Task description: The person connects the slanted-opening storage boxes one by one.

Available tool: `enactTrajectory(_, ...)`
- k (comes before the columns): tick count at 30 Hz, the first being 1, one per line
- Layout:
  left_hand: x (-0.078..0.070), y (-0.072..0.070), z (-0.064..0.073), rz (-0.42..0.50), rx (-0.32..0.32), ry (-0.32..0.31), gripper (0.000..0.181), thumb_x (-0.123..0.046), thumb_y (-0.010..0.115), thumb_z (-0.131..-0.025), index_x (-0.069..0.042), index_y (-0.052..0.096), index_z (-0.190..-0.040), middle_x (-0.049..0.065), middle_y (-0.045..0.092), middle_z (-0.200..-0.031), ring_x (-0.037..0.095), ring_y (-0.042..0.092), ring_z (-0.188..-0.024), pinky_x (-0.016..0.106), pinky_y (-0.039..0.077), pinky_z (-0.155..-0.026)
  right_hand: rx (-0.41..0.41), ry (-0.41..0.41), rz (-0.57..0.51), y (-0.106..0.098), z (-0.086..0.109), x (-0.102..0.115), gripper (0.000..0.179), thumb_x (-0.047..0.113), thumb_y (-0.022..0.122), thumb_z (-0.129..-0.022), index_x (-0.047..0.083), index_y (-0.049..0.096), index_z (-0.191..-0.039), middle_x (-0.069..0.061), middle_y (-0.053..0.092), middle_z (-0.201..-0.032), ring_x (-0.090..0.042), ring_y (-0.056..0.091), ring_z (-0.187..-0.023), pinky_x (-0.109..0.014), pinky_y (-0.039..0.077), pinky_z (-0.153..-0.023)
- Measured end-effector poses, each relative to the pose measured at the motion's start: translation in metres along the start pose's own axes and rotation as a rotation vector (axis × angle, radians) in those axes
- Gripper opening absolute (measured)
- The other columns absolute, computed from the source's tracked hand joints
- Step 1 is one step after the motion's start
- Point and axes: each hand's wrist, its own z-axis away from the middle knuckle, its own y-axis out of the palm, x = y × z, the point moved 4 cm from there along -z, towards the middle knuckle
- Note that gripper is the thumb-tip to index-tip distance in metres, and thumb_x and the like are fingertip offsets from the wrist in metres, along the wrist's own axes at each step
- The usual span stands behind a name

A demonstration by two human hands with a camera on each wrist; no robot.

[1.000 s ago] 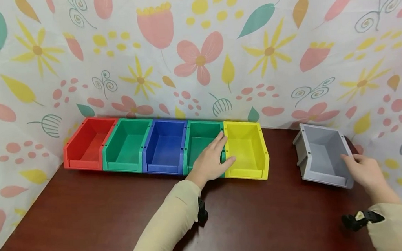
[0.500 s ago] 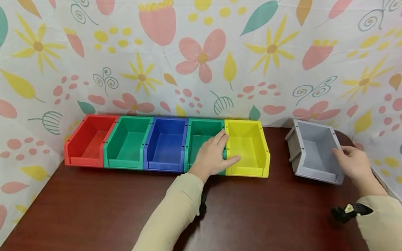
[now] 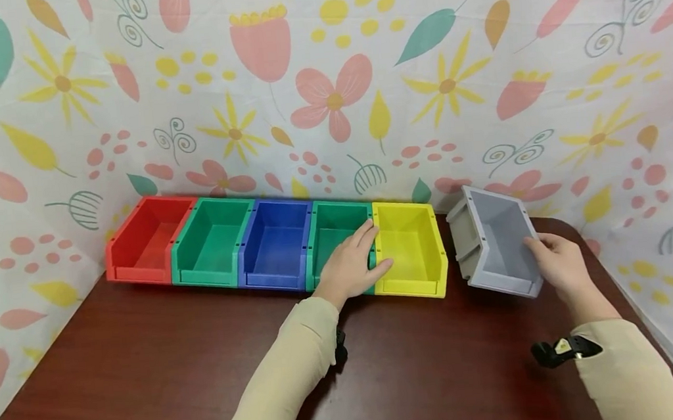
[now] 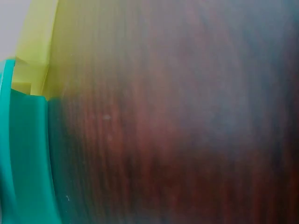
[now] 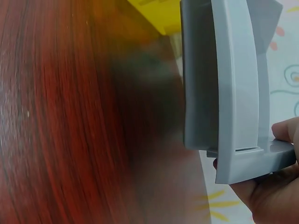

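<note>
My right hand [image 3: 560, 265] grips the right side wall of a grey plastic storage bin [image 3: 505, 236], thumb inside the rim. This bin is tilted and stands apart from the yellow bin [image 3: 409, 250], with a narrow gap between them. In the right wrist view the grey bin's front lip [image 5: 240, 84] is close, and thumb and fingers pinch its side wall. My left hand [image 3: 349, 265] lies with its fingers extended over the right-hand green bin [image 3: 331, 220], fingertips at its seam with the yellow bin. The left wrist view shows only bin edges and table, not the hand.
Left of these, a blue bin [image 3: 276, 244], another green bin [image 3: 214, 242] and a red bin [image 3: 151, 238] continue the row, side by side. The row stands on a dark wooden table [image 3: 147, 370] along a flower-printed cloth backdrop [image 3: 302, 74].
My right hand has carried the grey bin leftward, closer to the yellow bin, and the bin tilts more. The left hand and the row of bins stay in place.
</note>
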Motion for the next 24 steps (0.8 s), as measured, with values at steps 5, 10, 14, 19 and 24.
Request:
enactTrajectory(5,0.0,0.002,-0.001,0.012,-0.01,0.005,0.077,-0.065,0.031,-0.092,-0.018,0.022,-0.152,-0.005,0.014,-0.16,0.02,0.035,-0.139,0.038,0.033,-0.111,0.003,-0.012,0.015,0.005,-0.001,0.005,0.056,0.034,0.043,-0.097,-0.013,0.052,-0.127,-0.01,0.067,-0.087,0.006,0.055,-0.061,-0.021,0.05,-0.053)
enactTrajectory(10,0.001,0.002,-0.001,0.021,-0.016,0.005,0.074,-0.065,0.025,-0.094,-0.019,0.022,-0.152,-0.005,0.013,-0.16,0.02,0.035,-0.139,0.038,0.034,-0.111,0.016,-0.018,0.022,0.01,-0.004,0.011,0.057,0.035,0.043,-0.097,-0.012,0.052,-0.127,-0.032,0.062,-0.106,0.006,0.055,-0.061,-0.022,0.05,-0.053)
enactTrajectory(14,0.001,0.002,-0.001,0.024,-0.029,0.009,0.072,-0.062,0.024,-0.095,-0.018,0.022,-0.152,-0.004,0.013,-0.16,0.02,0.037,-0.138,0.038,0.036,-0.109,0.021,-0.02,0.025,0.011,-0.005,0.014,0.057,0.036,0.043,-0.097,-0.011,0.052,-0.127,-0.033,0.061,-0.108,0.006,0.054,-0.062,-0.022,0.05,-0.053)
enactTrajectory(19,0.0,0.002,-0.001,0.033,-0.042,0.011,0.071,-0.062,0.024,-0.095,-0.018,0.023,-0.151,-0.004,0.014,-0.16,0.021,0.04,-0.136,0.038,0.038,-0.108,0.026,-0.024,0.031,0.012,-0.005,0.017,0.057,0.036,0.043,-0.097,-0.012,0.053,-0.126,-0.031,0.062,-0.105,0.006,0.054,-0.061,-0.022,0.049,-0.053)
enactTrajectory(24,0.002,0.002,-0.001,0.057,-0.019,-0.033,0.074,-0.066,0.022,-0.093,-0.022,0.018,-0.153,-0.002,0.01,-0.16,0.024,0.045,-0.132,0.04,0.041,-0.105,0.04,-0.027,0.035,0.012,-0.005,0.022,0.057,0.036,0.042,-0.097,-0.012,0.052,-0.127,-0.035,0.06,-0.111,0.006,0.054,-0.063,-0.022,0.049,-0.053)
